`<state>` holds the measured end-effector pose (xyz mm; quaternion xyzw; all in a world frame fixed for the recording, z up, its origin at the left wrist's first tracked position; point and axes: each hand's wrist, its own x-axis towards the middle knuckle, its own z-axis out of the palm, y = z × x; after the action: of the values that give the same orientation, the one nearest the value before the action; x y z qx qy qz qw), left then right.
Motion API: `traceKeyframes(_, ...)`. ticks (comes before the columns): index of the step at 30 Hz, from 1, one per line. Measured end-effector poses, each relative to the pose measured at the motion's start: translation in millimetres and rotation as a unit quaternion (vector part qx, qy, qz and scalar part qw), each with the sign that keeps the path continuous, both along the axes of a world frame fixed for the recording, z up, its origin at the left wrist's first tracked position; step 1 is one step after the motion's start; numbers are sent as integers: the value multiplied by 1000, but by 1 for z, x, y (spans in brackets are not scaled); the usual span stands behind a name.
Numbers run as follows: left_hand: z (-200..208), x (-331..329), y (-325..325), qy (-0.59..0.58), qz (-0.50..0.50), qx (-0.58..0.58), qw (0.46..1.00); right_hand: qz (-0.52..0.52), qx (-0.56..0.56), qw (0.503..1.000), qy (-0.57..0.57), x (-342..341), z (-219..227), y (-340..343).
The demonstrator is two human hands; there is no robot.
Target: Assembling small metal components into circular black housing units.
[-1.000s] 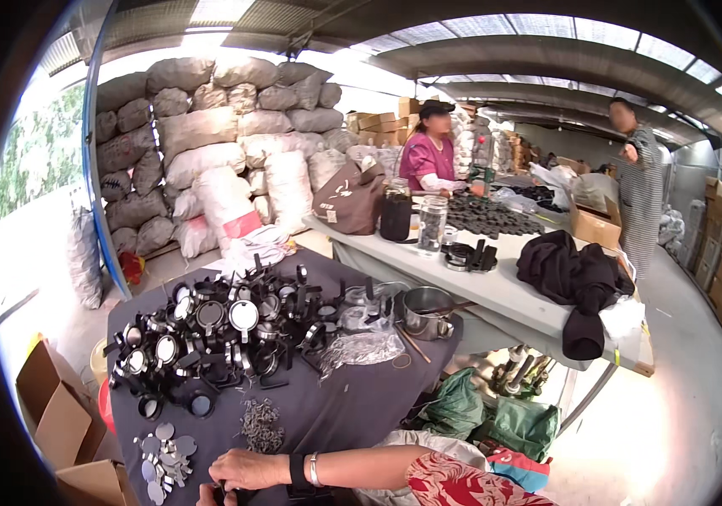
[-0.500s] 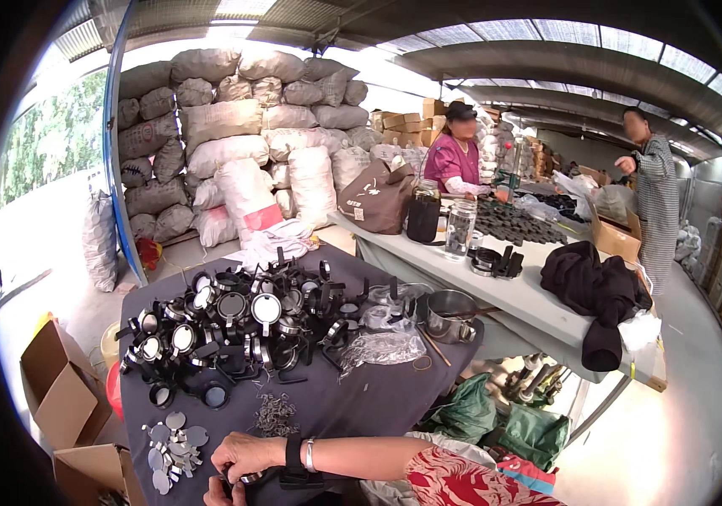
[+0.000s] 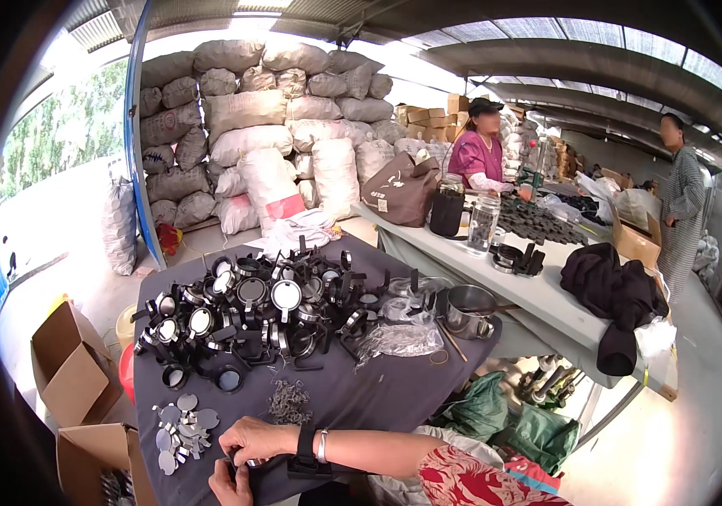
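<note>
At the near edge of the dark-covered table [image 3: 378, 384] my two hands work close together on a small black round part with a shiny metal rim [image 3: 256, 462], mostly covered by fingers. My right hand [image 3: 253, 439] reaches over it from the right, fingers bent down onto it. Below, my left hand [image 3: 231, 485] pinches it from the near side. Loose flat silver discs [image 3: 207, 418] lie left of my hands. A small heap of thin dark metal pieces [image 3: 290, 402] sits just beyond them. Farther back is a large pile of black round parts with metal rims [image 3: 251, 292].
A plastic bag [image 3: 399, 341] and a metal pot [image 3: 470, 310] stand toward the table's right side. Open cardboard boxes [image 3: 74, 363] flank its left. Behind are stacked sacks [image 3: 247, 110] and a long pale table [image 3: 538, 295] with jars, where a person in purple [image 3: 477, 156] works.
The whole view has shifted slightly right and down. The person in grey at the far right has lowered a raised arm. My hands stay together on the round part.
</note>
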<state>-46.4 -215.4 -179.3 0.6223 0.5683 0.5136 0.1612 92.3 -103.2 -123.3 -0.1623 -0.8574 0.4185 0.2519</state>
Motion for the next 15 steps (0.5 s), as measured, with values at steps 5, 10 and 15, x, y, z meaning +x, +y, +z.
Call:
traceKeyframes(5,1,0,2,-4,-4,-3,1000,24,64,997,-39,-9,-1,13)
traceKeyframes(10,10,5,-1,4,-3,7,1000,3,93,994,-50,-5,-5,8)
traceKeyframes(15,-31,-14,13,21,29,85,996,-64,83,994,31,-4,-27,-10)
